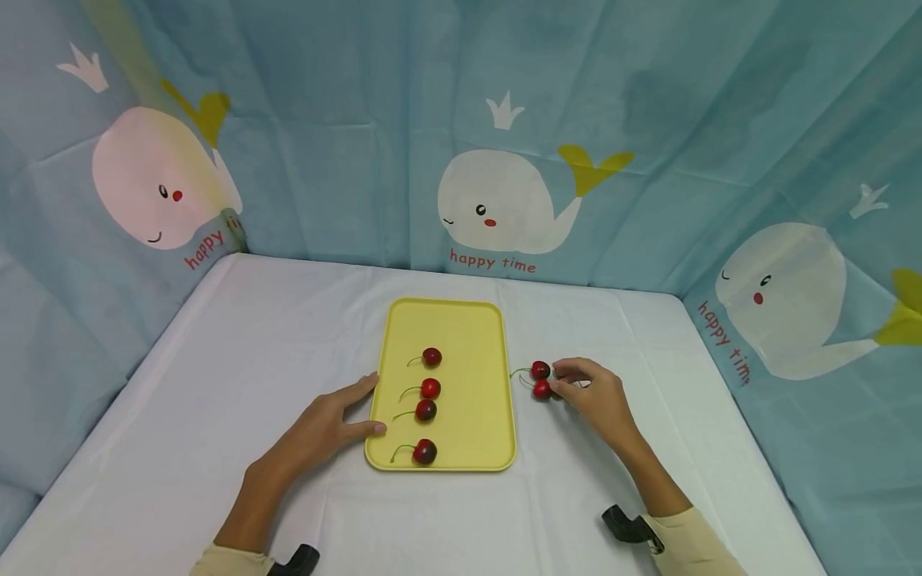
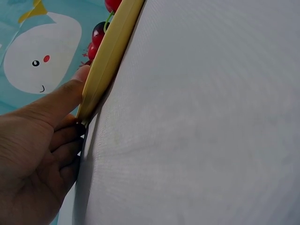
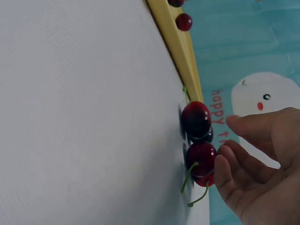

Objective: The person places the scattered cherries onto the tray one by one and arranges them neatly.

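Observation:
On the yellow tray (image 1: 471,384) several red cherries with green stems lie in a loose column, one of them a dark cherry (image 1: 425,452) close to the near edge. My left hand (image 1: 324,428) rests at the tray's left side, its thumb over the rim and its fingers spread along the outer edge. Right of the tray, my right hand (image 1: 598,400) reaches a small cluster of cherries on the cloth. A fingertip is right at one cherry (image 3: 201,157), while another digit stands apart beside the upper cherry (image 3: 197,117). In the head view, this hand partly covers the cluster.
White cloth (image 1: 288,320) covers the table. A blue curtain (image 1: 324,184) printed with whales hangs behind it and along both sides. Black wrist mounts (image 1: 627,526) show near the sleeves.

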Action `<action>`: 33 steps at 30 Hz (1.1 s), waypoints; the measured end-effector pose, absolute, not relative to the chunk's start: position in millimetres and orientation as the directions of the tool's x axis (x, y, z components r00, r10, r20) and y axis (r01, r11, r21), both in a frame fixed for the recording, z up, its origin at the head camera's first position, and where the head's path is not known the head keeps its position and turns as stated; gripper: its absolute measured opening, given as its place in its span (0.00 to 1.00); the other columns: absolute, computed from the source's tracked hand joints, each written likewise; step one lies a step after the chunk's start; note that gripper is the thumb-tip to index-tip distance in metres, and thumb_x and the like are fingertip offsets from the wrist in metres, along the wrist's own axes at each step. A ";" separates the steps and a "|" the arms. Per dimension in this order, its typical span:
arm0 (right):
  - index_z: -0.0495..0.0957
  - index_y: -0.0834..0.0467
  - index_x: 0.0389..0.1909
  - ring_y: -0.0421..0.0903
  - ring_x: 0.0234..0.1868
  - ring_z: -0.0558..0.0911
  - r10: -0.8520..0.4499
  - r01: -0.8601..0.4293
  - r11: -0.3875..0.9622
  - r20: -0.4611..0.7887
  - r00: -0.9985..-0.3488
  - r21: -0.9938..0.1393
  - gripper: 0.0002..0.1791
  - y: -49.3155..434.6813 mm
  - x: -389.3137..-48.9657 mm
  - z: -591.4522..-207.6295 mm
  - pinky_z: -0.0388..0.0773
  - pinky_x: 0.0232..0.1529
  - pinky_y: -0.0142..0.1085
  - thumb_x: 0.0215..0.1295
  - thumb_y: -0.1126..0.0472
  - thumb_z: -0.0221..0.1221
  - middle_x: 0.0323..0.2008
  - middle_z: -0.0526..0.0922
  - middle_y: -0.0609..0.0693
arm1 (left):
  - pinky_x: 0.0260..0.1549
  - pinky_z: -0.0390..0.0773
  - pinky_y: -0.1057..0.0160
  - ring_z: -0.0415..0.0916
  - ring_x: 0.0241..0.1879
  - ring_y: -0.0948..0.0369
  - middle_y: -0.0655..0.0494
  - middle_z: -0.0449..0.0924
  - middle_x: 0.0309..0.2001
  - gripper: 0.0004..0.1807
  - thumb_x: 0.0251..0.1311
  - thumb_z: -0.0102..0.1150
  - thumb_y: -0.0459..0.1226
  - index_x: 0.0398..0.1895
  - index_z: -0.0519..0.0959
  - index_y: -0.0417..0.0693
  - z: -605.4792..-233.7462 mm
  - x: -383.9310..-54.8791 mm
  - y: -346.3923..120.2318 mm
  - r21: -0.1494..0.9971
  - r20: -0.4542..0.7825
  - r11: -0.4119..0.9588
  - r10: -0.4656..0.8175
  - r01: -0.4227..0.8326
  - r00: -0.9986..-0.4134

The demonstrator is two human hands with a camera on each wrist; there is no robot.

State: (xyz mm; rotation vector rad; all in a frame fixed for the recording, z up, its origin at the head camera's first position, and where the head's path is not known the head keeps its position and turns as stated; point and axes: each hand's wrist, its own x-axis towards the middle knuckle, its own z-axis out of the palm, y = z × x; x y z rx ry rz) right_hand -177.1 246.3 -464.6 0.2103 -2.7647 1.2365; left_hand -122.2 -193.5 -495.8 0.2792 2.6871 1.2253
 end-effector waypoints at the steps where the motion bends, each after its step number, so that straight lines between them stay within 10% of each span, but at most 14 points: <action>1: 0.87 0.57 0.54 0.46 0.47 0.86 -0.081 -0.167 0.663 0.152 -0.985 -0.730 0.17 247.7 -177.0 -464.9 0.80 0.45 0.33 0.65 0.64 0.74 0.46 0.90 0.50 | 0.78 0.61 0.38 0.56 0.82 0.44 0.50 0.62 0.82 0.54 0.59 0.75 0.59 0.84 0.62 0.50 -495.7 -122.3 -193.5 0.759 -0.082 0.644 0.242 0.097 -0.967; 33: 0.87 0.56 0.58 0.51 0.46 0.83 -0.046 -0.031 0.763 -0.006 -0.999 -0.646 0.19 280.3 -168.9 -465.2 0.80 0.37 0.35 0.67 0.60 0.72 0.46 0.87 0.54 | 0.78 0.61 0.38 0.55 0.82 0.44 0.50 0.61 0.82 0.54 0.59 0.75 0.58 0.84 0.61 0.51 -493.2 -123.8 -191.6 0.743 -0.105 0.664 0.239 0.084 -0.965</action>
